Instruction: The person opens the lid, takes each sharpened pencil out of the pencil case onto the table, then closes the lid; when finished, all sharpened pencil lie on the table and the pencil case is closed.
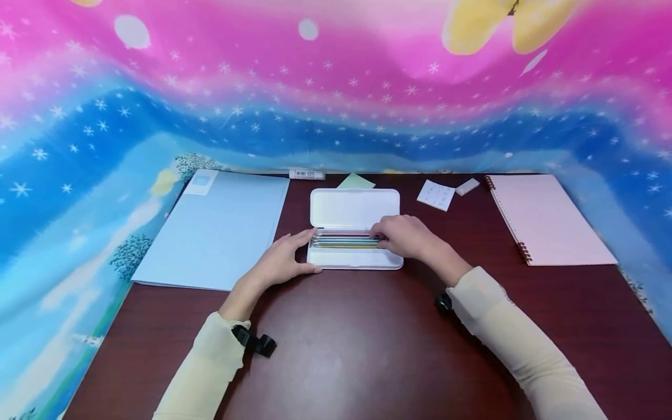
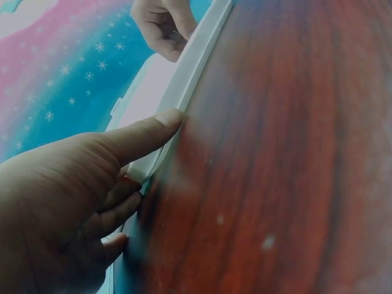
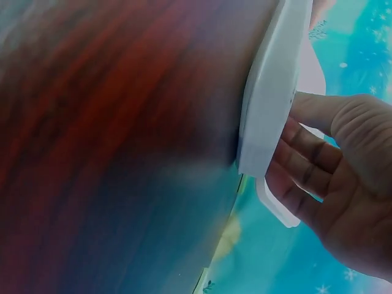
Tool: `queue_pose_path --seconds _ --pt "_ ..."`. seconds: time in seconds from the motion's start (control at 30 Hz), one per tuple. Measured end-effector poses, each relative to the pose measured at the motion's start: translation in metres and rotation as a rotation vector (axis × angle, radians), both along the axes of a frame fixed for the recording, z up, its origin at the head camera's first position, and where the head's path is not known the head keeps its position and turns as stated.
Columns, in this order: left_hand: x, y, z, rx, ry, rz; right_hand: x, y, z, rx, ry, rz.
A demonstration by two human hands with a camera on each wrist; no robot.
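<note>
A white pencil case [image 1: 354,259] lies open on the table, its lid [image 1: 354,207] tilted back. Several coloured pencils [image 1: 346,240] lie side by side lengthwise inside it. My left hand [image 1: 278,261] grips the case's left end, the thumb along the front edge and the fingers at the end and back. At the right end of the pencils, my right hand [image 1: 406,236] reaches in with curled fingers and holds them there. The case wall hides those fingertips in the right wrist view, where the thumb and fingers of the right hand [image 3: 343,165] come over the rim.
A light blue folder [image 1: 220,227] lies left and a pink spiral notebook [image 1: 551,221] right. Behind the case are a glue stick [image 1: 307,174] and a green paper [image 1: 357,181]. A white paper [image 1: 436,195] and an eraser [image 1: 467,186] lie back right. A patterned cloth [image 1: 336,87] surrounds the table.
</note>
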State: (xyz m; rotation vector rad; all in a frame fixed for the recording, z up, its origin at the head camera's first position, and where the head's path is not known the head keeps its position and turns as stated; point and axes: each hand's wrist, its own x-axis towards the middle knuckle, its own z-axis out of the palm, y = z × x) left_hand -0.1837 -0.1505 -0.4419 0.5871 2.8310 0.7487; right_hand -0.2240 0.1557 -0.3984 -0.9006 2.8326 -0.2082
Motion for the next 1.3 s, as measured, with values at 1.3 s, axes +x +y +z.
queue_pose_path --seconds 1.3 --pt "0.000 0.002 -0.002 0.026 -0.014 0.033 -0.011 0.060 0.013 -0.228 0.046 -0.041"
